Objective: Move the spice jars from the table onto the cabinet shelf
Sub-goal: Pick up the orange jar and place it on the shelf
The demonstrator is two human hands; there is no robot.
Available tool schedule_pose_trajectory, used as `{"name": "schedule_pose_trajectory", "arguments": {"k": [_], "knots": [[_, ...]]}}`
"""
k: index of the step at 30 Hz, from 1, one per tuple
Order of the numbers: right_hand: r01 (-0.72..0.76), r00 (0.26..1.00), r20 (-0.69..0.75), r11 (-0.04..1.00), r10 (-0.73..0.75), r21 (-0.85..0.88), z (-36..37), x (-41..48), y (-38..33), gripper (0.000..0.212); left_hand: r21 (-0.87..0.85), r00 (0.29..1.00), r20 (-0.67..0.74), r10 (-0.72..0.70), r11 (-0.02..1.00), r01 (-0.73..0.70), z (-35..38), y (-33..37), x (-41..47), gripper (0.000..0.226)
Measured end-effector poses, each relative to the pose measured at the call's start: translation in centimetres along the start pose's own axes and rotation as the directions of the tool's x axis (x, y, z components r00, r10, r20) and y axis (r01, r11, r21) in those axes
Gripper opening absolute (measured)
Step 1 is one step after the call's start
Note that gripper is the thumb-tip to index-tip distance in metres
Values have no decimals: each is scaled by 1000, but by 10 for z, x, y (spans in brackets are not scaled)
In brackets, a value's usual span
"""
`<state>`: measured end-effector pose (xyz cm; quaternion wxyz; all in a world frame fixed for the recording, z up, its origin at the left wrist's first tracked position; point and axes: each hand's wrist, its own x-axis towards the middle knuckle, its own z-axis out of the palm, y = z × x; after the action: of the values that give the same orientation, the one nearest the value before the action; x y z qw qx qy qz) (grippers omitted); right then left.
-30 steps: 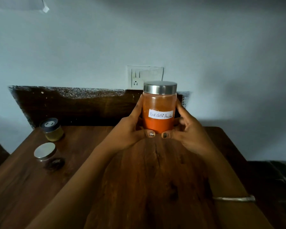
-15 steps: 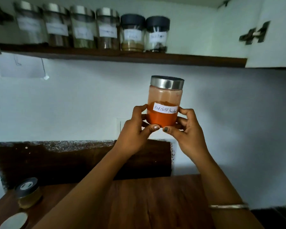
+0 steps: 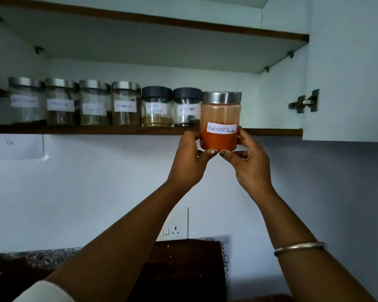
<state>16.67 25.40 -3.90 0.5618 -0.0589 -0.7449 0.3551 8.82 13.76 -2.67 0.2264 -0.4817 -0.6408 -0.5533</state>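
Two hands cradle one jar of red chilli powder [image 3: 220, 120]: the left hand [image 3: 189, 159] and the right hand [image 3: 247, 159] are both closed around its lower half, thumbs meeting under its base, fingers wrapped behind where they cannot be seen. The jar is upright, raised so its base hangs below the front edge of the cabinet shelf [image 3: 271, 132] while its steel lid sits level with the row of six shelved jars [image 3: 105, 103] just to the left of the hands. The likely trouble from here is, I judge, the base catching that shelf edge if it is pushed forward before it is lifted clear, which could tip it out of a grip that holds only its bottom; swinging left, it could also knock the dark-lidded jar [image 3: 187, 106] beside it. Compared with half a second ago, the jar has risen from well below the shelf to right in front of it, and the table has dropped out of view.
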Motion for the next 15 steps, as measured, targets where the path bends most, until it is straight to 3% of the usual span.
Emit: {"name": "schedule_pose_trajectory", "arguments": {"k": [5, 15], "knots": [[48, 999, -21, 999, -48, -16, 0, 46, 7, 70, 17, 998, -42, 41, 999, -40, 16, 3, 44, 39], [81, 995, -53, 994, -85, -72, 11, 99, 49, 63, 92, 995, -97, -20, 995, 29, 54, -29, 89, 32]]}}
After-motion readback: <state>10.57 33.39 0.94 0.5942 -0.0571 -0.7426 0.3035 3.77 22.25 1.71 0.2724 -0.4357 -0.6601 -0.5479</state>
